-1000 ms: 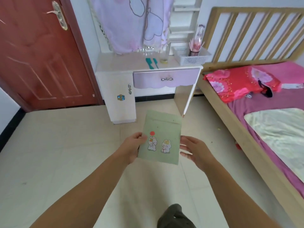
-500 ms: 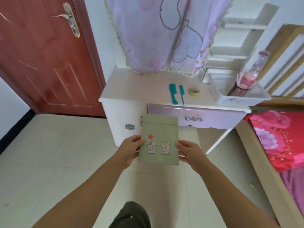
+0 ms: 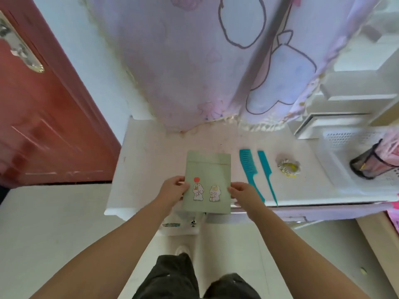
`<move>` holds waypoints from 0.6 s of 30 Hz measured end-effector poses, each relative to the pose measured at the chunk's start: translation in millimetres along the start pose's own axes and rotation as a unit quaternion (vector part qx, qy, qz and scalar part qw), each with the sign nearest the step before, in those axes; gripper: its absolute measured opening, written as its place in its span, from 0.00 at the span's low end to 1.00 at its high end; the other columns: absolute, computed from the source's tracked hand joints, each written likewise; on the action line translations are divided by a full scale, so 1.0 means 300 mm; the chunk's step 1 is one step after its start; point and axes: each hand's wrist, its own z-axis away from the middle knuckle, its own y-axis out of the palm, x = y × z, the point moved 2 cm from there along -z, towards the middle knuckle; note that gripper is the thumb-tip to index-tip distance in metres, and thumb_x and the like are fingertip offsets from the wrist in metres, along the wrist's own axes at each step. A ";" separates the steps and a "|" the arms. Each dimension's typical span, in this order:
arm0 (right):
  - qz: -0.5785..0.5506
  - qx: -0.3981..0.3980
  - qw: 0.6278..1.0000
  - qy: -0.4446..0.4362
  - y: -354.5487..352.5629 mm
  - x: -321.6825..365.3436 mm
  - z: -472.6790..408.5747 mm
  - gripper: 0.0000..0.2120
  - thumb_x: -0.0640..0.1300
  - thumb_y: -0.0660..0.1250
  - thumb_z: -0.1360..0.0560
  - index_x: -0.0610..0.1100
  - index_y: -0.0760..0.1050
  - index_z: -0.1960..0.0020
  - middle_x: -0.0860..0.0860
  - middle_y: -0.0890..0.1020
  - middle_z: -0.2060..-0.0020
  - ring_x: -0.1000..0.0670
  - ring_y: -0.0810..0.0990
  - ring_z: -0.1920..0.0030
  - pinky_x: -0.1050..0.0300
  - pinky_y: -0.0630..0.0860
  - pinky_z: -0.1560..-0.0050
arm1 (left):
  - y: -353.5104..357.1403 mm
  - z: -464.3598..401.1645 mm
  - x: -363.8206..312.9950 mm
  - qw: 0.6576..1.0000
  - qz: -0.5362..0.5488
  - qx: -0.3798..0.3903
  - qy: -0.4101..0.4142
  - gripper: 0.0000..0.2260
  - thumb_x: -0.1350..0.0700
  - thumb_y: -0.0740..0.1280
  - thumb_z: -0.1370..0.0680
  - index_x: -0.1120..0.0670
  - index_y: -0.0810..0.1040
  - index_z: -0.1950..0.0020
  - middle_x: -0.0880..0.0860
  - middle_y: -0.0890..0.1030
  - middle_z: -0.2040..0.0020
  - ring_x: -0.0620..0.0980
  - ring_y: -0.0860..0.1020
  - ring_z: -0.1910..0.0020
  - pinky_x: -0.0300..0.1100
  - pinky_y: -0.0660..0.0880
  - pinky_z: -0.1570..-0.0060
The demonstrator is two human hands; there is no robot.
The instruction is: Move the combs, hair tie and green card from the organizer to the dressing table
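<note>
I hold the green card (image 3: 208,175), with two rabbit stickers and a red dot, over the front edge of the white dressing table (image 3: 155,156). My left hand (image 3: 172,189) grips its left edge and my right hand (image 3: 243,194) its right edge. To the right of the card, two teal combs lie side by side on the tabletop: a wide-toothed comb (image 3: 249,169) and a thin tail comb (image 3: 266,172). Further right rests a yellow and white hair tie (image 3: 288,167). The white mesh organizer (image 3: 345,147) stands at the table's right end.
A pink pouch with a black rim (image 3: 371,165) lies in the organizer. A lilac cartoon cloth (image 3: 216,61) hangs over the mirror behind the table. A red door (image 3: 43,126) stands at the left, white shelves (image 3: 362,89) at the right, and the bed frame (image 3: 380,244) at lower right.
I have walked up to the dressing table with the card in both hands. The card went from in front of the drawer to over the tabletop's front edge.
</note>
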 end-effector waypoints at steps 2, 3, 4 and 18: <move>0.017 -0.018 1.000 0.019 0.018 0.025 -0.092 0.11 0.38 0.63 0.24 0.40 0.79 0.44 0.44 0.82 0.57 0.49 0.76 0.61 0.58 0.74 0.63 | 0.005 -0.100 -0.036 0.999 -0.029 0.004 -0.019 0.10 0.64 0.62 0.24 0.57 0.77 0.45 0.60 0.81 0.48 0.56 0.79 0.53 0.48 0.77 0.51; 0.023 -0.025 0.999 0.031 0.025 0.034 -0.134 0.11 0.38 0.63 0.24 0.40 0.79 0.44 0.44 0.82 0.56 0.49 0.77 0.61 0.56 0.75 0.61 | 0.009 -0.139 -0.047 0.999 -0.043 0.004 -0.027 0.11 0.65 0.62 0.24 0.56 0.77 0.45 0.61 0.81 0.47 0.56 0.79 0.53 0.49 0.77 0.49; 0.023 -0.032 0.998 0.039 0.031 0.039 -0.177 0.12 0.39 0.63 0.24 0.40 0.79 0.43 0.44 0.83 0.55 0.48 0.78 0.60 0.53 0.77 0.58 | 0.013 -0.175 -0.057 0.998 -0.057 0.002 -0.027 0.12 0.66 0.61 0.25 0.55 0.78 0.46 0.62 0.81 0.47 0.57 0.79 0.53 0.51 0.77 0.47; 0.214 -0.081 0.972 0.046 0.052 0.053 -0.327 0.07 0.41 0.63 0.25 0.42 0.72 0.48 0.45 0.80 0.51 0.48 0.76 0.56 0.54 0.74 0.56 | 0.089 -0.289 -0.027 0.925 -0.370 -0.043 0.073 0.14 0.63 0.60 0.25 0.60 0.70 0.39 0.59 0.70 0.42 0.58 0.73 0.46 0.51 0.73 0.47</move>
